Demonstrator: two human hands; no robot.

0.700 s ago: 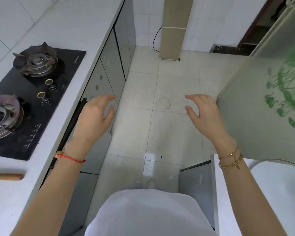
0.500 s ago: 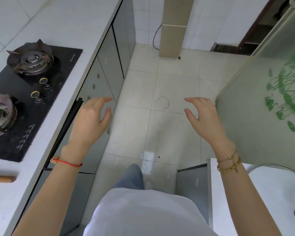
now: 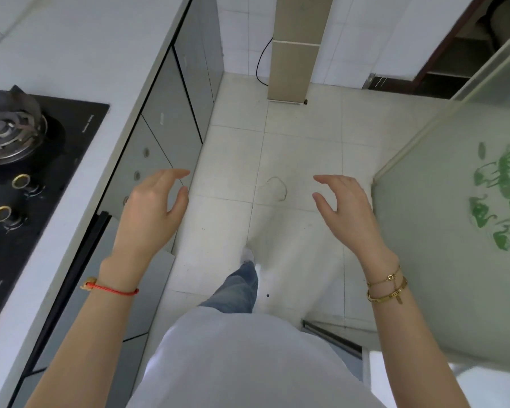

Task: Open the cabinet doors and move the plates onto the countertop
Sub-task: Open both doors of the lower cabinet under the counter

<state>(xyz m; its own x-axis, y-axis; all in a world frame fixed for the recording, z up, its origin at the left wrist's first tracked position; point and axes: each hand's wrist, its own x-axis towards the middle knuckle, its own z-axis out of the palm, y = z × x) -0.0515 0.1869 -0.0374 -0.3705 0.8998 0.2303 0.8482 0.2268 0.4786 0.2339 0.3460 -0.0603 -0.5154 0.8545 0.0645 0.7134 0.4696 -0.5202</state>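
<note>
Hands [image 3: 150, 210] [image 3: 348, 210] loosely spread, empty

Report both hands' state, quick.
Left hand: open, fingers relaxed, holding nothing.
Right hand: open, fingers loosely curved, holding nothing.

Grey cabinet doors [image 3: 171, 125] under a white desk [image 3: 80, 66], no plates in view.
Run in a row along the left, below the desk's edge, flat-fronted and glossy, most shut flush; nearest one [image 3: 147, 293] swung outward over the tiled floor. Desk pale, smooth, stretching away along the wall.
</note>
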